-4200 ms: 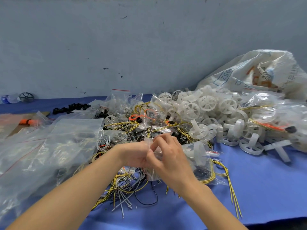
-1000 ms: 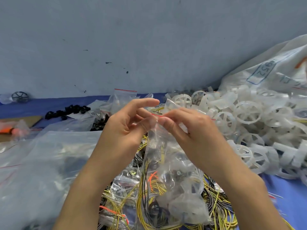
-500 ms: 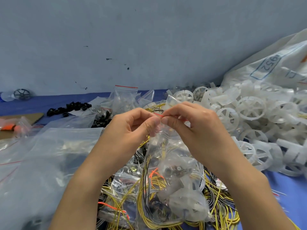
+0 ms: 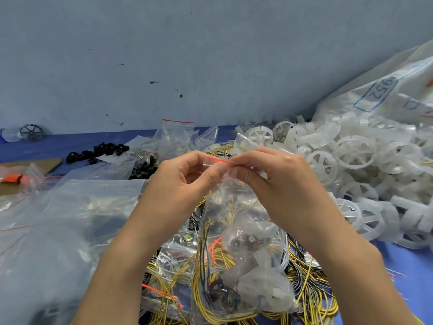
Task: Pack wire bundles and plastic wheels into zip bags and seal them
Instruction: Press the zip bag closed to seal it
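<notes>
Blue tabletop (image 4: 77, 143) under a grey wall (image 4: 210, 55) carries empty bags (image 4: 70, 219) at lower left. At mid-frame the left hand (image 4: 185, 181), its forefinger stretched out a second ago, now curls its fingers and pinches the red strip (image 4: 218, 161) of the filled bag (image 4: 248, 254), which hangs below, loaded with wires (image 4: 206, 273). Just beside it, the right hand (image 4: 278, 184) pinches the same strip. Loose wheels (image 4: 351, 158) heap at right. Filling looks done; sealing is under way.

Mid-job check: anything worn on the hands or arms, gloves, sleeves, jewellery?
Nothing visible. The left hand and right hand are ungloved, with no rings, watch or bands. Left forearm and right forearm are bare to the frame edge; no sleeves.
</notes>
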